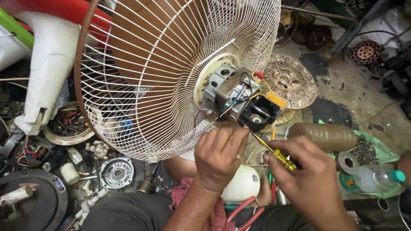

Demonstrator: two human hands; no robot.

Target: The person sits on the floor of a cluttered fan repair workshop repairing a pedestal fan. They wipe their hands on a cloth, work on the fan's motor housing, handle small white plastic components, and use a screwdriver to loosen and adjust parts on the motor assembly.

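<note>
A white wire fan guard (155, 60) with a copper-coloured rim stands tilted in front of me. The bare fan motor (232, 95) with coloured wires and a black block (260, 111) is fixed at its centre. My left hand (219, 154) is closed just under the motor, fingers curled at its lower edge. My right hand (305, 178) grips a yellow-handled screwdriver (277, 155), whose tip points up at the black block.
White and red plastic fan housings (46, 50) lie at left. Bowls of small parts (66, 122), a bearing plate (116, 173) and a dark round base (41, 205) crowd the lower left. A brown jar (326, 136), a plastic bottle (377, 178) and a round metal rotor disc (289, 81) sit at right.
</note>
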